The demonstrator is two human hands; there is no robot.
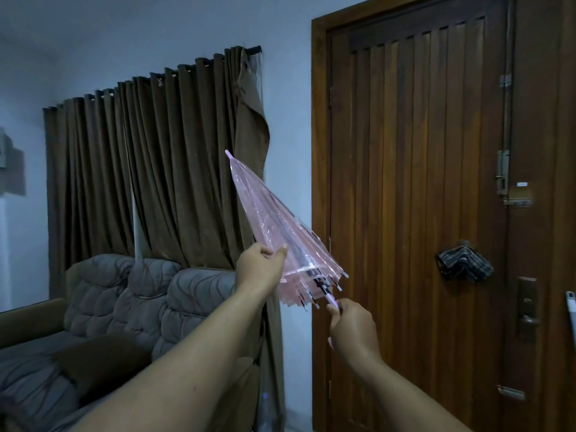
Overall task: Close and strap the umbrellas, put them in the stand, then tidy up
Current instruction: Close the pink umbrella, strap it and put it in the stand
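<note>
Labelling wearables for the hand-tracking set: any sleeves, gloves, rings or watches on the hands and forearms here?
None visible. Both forearms are bare from the bottom edge of the frame up to the wrists, with no sleeve cuff in view. The left hand and right hand are ungloved, and no ring, watch, band or marking shows on the sides facing the camera. The room is dim, so small details could be missed.

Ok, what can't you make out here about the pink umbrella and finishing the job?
Head view only:
- Handle of the pink umbrella: hidden inside the right hand.
- Its strap: too small to find among the folds near the left hand.
- Umbrella stand: not in view.
- Striped fabric on the door: too dim to identify.
- White item: cut off by the right edge.
</note>
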